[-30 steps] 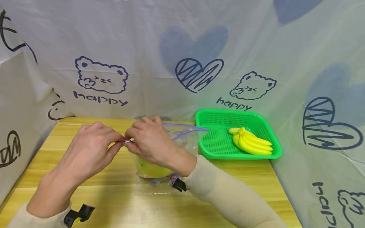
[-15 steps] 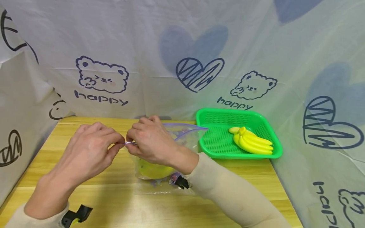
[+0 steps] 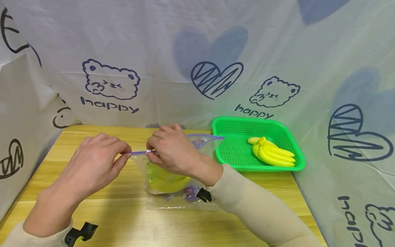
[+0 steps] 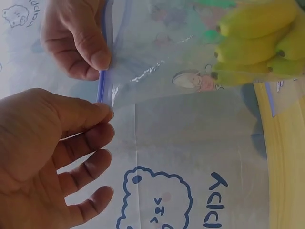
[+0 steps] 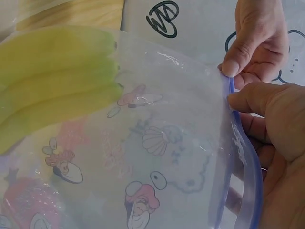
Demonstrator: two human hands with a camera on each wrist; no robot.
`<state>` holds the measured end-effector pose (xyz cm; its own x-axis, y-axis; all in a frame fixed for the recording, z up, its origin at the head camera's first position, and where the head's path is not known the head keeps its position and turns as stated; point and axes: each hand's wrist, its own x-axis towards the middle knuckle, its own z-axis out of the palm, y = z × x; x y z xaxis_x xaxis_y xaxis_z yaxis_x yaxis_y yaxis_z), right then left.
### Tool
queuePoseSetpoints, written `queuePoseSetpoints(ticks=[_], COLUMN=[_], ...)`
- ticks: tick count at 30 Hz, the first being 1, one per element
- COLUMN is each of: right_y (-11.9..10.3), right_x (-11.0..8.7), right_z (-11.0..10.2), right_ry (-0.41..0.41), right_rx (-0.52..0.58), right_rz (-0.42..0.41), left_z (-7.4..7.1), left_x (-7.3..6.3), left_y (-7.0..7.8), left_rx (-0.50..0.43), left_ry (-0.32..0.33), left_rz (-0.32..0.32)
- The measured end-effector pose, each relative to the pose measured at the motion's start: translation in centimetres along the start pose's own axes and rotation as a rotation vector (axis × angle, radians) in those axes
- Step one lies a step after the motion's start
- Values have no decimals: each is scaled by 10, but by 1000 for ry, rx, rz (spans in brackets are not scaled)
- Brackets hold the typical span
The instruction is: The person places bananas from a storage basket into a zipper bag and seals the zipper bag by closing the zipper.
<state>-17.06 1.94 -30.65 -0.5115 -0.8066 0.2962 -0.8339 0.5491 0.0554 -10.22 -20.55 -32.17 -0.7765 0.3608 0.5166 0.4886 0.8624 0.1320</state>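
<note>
A printed cloth (image 3: 160, 41) is being used as a backdrop, and below it a wooden table (image 3: 120, 219) is being worked over. At the far right of the table, a green basket (image 3: 232, 152) is being left untouched. Just left of it, a clear bag (image 5: 109, 143) is being held up by its mouth, whose right end is being left gaping. Inside the bag, low down, a banana bunch (image 3: 168, 180) is being enclosed. By the left hand (image 3: 98, 161), the mouth's left corner is being pinched between thumb and forefinger, the other fingers being kept loosely bent. By the right hand (image 3: 176, 152), the mouth is being gripped further along, thumb against fingers. In the basket, a second bunch (image 3: 273, 154) is being left lying. Smallest, the purple strip (image 3: 140, 152) is being stretched between both hands; compared with half a second ago, the right hand is being drawn further right and more strip is being bared. By judgement, the closure is being worked along from the left corner, only partway so far.
</note>
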Motion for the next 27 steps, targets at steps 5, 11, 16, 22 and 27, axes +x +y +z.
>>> queuePoseSetpoints(ticks=[5,11,16,22,27], right_y=[0,-1,-2,2,12], right_x=[-2,-3,-4,-9,-17], right_z=[1,3,2,-2,-6], right_ry=[21,47,34,6,-11], right_rx=[5,18,7,-40,-10], right_rz=[-4,-13,-6,-2,5], left_z=[4,8,8,7,5], left_x=[2,3,3,0,-3], left_y=[4,6,5,-1,-5], left_rx=[-20,-21,-15,-13,-9], left_ry=[32,105,109,89,63], left_rz=[14,74,78,60,25])
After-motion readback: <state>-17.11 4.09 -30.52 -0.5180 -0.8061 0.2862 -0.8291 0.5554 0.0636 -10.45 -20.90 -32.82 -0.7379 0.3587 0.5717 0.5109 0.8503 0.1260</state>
